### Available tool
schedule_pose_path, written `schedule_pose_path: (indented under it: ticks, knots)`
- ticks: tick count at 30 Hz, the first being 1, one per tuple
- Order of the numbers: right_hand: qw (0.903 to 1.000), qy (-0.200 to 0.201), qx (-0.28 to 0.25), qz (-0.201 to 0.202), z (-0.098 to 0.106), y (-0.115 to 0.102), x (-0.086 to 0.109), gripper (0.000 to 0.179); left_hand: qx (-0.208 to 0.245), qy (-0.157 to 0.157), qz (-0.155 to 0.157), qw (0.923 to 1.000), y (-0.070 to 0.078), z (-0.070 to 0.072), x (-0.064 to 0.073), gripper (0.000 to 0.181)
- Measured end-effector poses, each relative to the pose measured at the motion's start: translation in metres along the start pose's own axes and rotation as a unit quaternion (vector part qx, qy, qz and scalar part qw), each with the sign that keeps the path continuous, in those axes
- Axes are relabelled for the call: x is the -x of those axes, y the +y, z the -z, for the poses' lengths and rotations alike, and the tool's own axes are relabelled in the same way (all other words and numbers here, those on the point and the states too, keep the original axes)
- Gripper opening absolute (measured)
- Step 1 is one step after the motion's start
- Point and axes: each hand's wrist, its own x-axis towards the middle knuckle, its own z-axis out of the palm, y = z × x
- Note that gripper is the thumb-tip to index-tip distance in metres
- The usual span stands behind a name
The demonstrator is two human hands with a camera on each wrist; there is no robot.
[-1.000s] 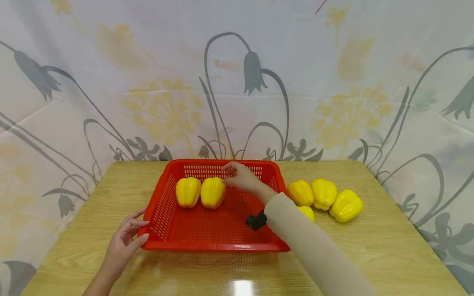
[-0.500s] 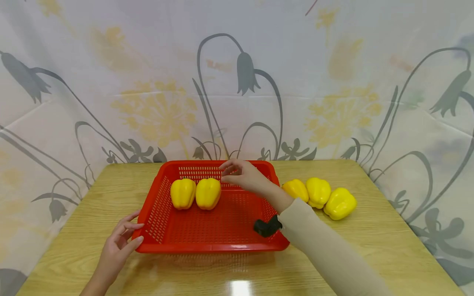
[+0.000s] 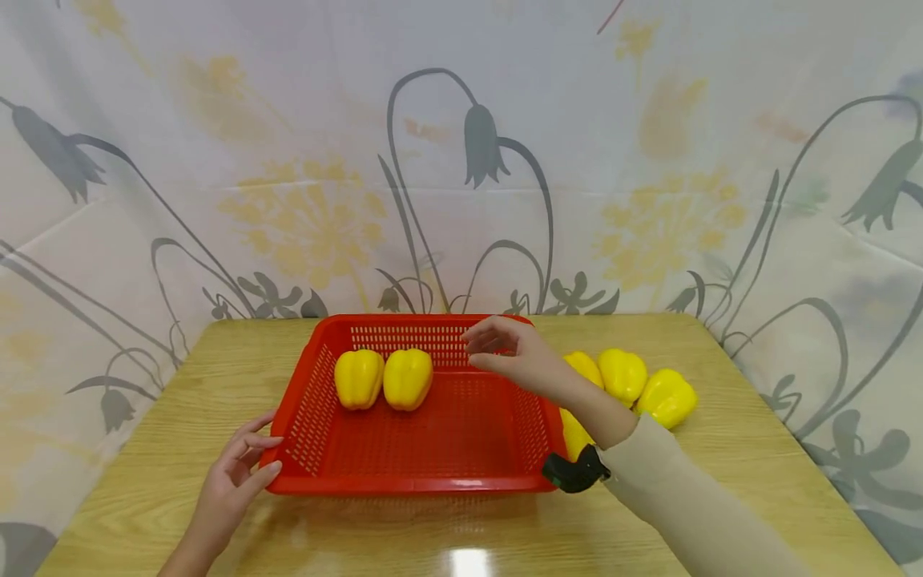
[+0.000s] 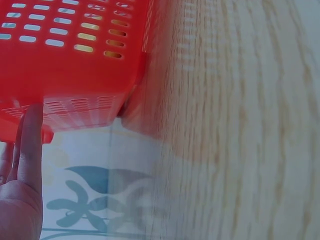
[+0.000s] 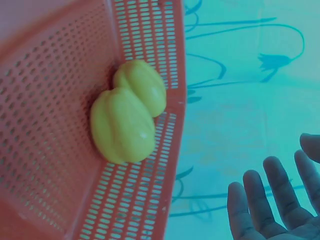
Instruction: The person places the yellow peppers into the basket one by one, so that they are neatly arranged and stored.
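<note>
In the head view, my left hand (image 3: 229, 479) is at the left side of a red plastic basket (image 3: 418, 485), its fingertips and thumb touching the rim near the front corner. Its fingers look fairly straight against the basket in the left wrist view. Two yellow bell peppers (image 3: 358, 380) stand side by side in the basket's back left part. Over the basket's back right part hovers my right hand (image 3: 513, 353), holding nothing, fingers relaxed and spread. From the right wrist, both peppers (image 5: 125, 127) show against the perforated wall.
Several more yellow bell peppers (image 3: 622, 375) lie on the wooden table (image 3: 735, 481) right of the basket, some partly hidden by my right forearm. A black strap piece (image 3: 573, 471) hangs at my right wrist. Behind the table stands a flower-printed cloth (image 3: 324, 120).
My right hand has drawn away from the right-hand pepper in the basket, moving right towards the basket's right side. My left hand stays at the rim; the peppers in the basket keep their places.
</note>
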Motion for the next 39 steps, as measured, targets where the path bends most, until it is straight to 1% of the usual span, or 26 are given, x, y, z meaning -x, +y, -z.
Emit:
schedule_pose_path:
  ticks: [5, 8, 13, 16, 19, 25, 34, 39]
  knots:
    - [0.9998, 0.011, 0.002, -0.015, 0.007, 0.012, 0.019, 0.027, -0.009, 0.002, 0.004, 1.0000, 0.001, 0.000, 0.001, 0.022]
    - [0.9996, 0.021, 0.003, -0.019, 0.011, 0.022, 0.029, 0.026, -0.015, 0.001, 0.000, 0.9999, 0.001, 0.001, 0.001, 0.022]
    - [0.9989, 0.038, -0.014, -0.025, 0.015, 0.037, 0.044, 0.024, -0.018, 0.005, -0.004, 0.9998, 0.002, 0.000, -0.001, 0.021]
    - [0.9981, 0.047, -0.023, -0.034, 0.018, 0.042, 0.054, 0.026, -0.017, 0.006, -0.007, 0.9998, 0.002, -0.001, -0.002, 0.021]
    - [0.9973, 0.061, -0.019, -0.036, 0.022, 0.046, 0.061, 0.029, -0.014, 0.003, -0.011, 0.9998, 0.002, -0.001, -0.003, 0.022]
    - [0.9958, 0.084, -0.006, -0.036, 0.030, 0.057, 0.069, 0.029, -0.010, 0.005, -0.013, 0.9998, 0.001, 0.000, -0.002, 0.023]
    - [0.9941, 0.103, 0.017, -0.029, 0.033, 0.075, 0.081, 0.024, -0.009, 0.005, -0.020, 0.9998, 0.000, 0.000, -0.001, 0.023]
    - [0.9928, 0.114, 0.027, -0.024, 0.037, 0.082, 0.086, 0.026, -0.008, 0.002, -0.023, 0.9997, 0.000, 0.000, -0.001, 0.023]
